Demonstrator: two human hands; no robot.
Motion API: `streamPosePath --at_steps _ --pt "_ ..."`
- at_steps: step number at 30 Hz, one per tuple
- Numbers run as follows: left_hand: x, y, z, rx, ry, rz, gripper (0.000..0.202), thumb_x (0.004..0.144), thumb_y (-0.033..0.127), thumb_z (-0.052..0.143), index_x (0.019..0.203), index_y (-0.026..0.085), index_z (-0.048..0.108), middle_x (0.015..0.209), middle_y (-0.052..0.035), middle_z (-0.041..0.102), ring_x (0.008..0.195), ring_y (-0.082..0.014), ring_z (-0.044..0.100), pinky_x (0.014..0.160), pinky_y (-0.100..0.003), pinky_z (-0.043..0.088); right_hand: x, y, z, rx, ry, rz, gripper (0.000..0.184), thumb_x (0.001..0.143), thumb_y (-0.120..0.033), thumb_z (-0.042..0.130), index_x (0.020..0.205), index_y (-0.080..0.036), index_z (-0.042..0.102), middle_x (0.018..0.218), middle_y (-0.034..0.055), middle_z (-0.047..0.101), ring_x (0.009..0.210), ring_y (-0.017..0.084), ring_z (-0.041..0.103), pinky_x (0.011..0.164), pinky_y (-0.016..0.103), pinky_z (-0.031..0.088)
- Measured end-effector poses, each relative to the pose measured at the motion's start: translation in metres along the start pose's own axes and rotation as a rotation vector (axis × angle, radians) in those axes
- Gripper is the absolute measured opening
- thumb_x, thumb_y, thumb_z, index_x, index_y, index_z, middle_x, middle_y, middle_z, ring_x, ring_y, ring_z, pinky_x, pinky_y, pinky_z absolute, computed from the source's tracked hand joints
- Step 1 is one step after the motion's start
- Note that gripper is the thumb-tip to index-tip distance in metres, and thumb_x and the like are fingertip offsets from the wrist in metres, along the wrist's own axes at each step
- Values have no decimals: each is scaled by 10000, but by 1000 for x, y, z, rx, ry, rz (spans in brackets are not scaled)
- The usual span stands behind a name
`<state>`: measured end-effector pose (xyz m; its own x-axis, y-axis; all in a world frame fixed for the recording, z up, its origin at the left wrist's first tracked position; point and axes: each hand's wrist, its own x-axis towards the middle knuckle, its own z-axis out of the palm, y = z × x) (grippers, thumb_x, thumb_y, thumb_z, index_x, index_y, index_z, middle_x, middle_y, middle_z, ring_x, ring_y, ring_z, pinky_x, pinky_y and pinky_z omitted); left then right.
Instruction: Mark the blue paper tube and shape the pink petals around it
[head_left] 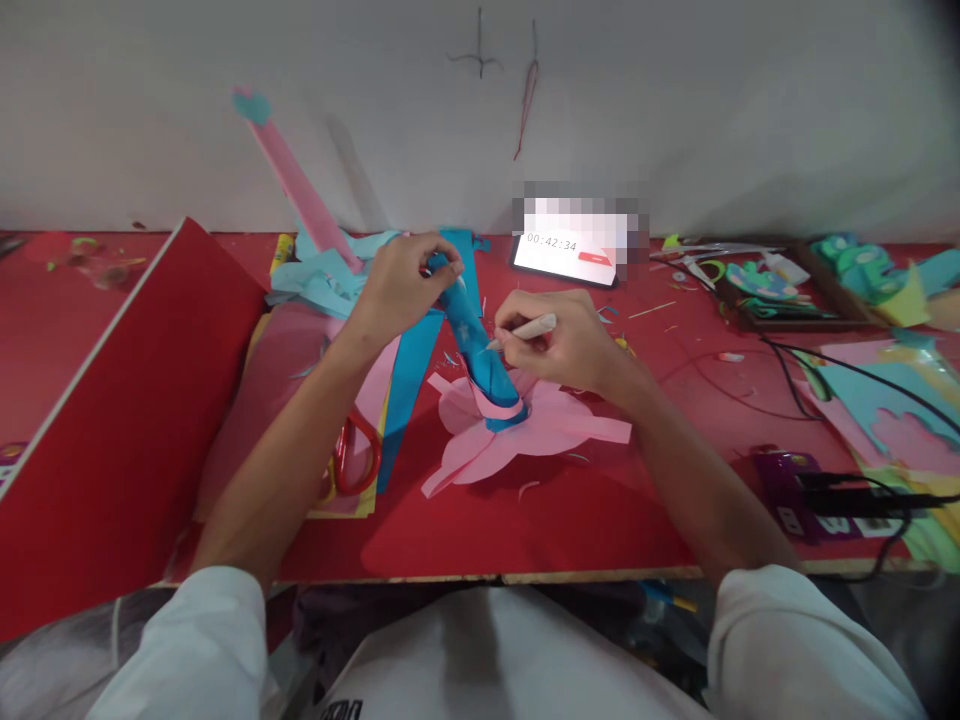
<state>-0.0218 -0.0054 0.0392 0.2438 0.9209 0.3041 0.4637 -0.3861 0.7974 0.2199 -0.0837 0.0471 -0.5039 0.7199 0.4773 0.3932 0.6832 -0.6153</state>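
Observation:
My left hand (401,285) is closed round the top of a rolled blue paper tube (476,345) that leans over a pink paper flower shape (510,440) on the red table (525,530). A pink paper strip (499,405) wraps the tube near its base. My right hand (566,340) grips a white pen-like tool (529,329), its tip touching the tube's side.
Red-handled scissors (352,455) lie on pink and blue paper sheets (409,370) at my left. A red board (112,420) leans at far left. A phone (566,255) showing a timer lies behind. Paper scraps, a tray (780,290), black cables (840,370) and a purple power strip (817,495) fill the right.

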Motion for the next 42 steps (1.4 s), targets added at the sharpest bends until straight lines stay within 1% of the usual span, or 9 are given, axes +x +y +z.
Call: streamPosePath --at_steps 4,11,16,20,22,29,32,37,42 --pt "0 0 0 2 -3 5 74 940 319 786 935 246 780 816 -18 758 782 -188 719 756 -310 661 0 -1 -1 24 -20 -18 119 885 -169 647 820 -245 583 684 -57 601 605 112 441 613 291 344" --pt "0 -1 1 -9 -3 10 92 939 334 789 941 242 782 853 -29 773 847 -206 746 760 -312 662 0 -3 0 60 -103 -31 123 896 -185 664 810 -241 595 649 -82 514 591 101 358 581 283 310" --pt "-1 1 1 -7 -7 -9 63 946 297 783 951 235 790 855 -28 775 833 -199 739 783 -321 657 1 0 1 29 -49 -30 111 927 -196 645 836 -243 600 705 -57 593 619 110 412 608 289 331" --pt "-1 3 1 -21 -9 -11 48 943 289 790 932 242 783 833 -23 766 850 -211 739 802 -329 656 1 2 2 -4 -24 -26 137 972 -246 661 848 -249 601 713 -46 604 627 122 430 617 299 340" --pt "-1 3 1 -28 -15 -17 40 942 283 787 934 244 781 825 -21 760 852 -212 739 807 -331 654 1 2 2 -6 -26 -29 132 960 -238 662 843 -249 601 703 -48 597 620 122 428 613 298 340" --pt "-1 3 1 18 -2 -2 34 945 268 776 938 236 786 875 -38 781 909 -233 753 836 -353 658 0 -1 -1 14 -66 -21 137 832 -137 639 799 -251 569 662 -70 534 595 111 399 600 292 331" --pt "-1 3 2 3 -1 -4 39 940 273 784 933 235 782 867 -39 774 920 -233 752 826 -340 653 0 -2 0 23 -67 -27 115 864 -153 638 818 -248 591 673 -67 559 600 111 397 599 288 334" --pt "-1 2 3 -12 -14 -15 74 941 312 786 916 244 774 834 -30 768 858 -216 749 778 -320 659 0 -1 1 21 -74 -34 90 904 -184 651 844 -245 622 693 -58 606 603 113 421 605 286 346" --pt "-1 1 2 -5 -3 -20 86 946 323 794 938 239 780 845 -33 775 859 -212 755 781 -315 664 -1 0 -1 24 -3 -15 114 903 -195 667 823 -246 603 673 -59 585 598 114 424 600 291 344"
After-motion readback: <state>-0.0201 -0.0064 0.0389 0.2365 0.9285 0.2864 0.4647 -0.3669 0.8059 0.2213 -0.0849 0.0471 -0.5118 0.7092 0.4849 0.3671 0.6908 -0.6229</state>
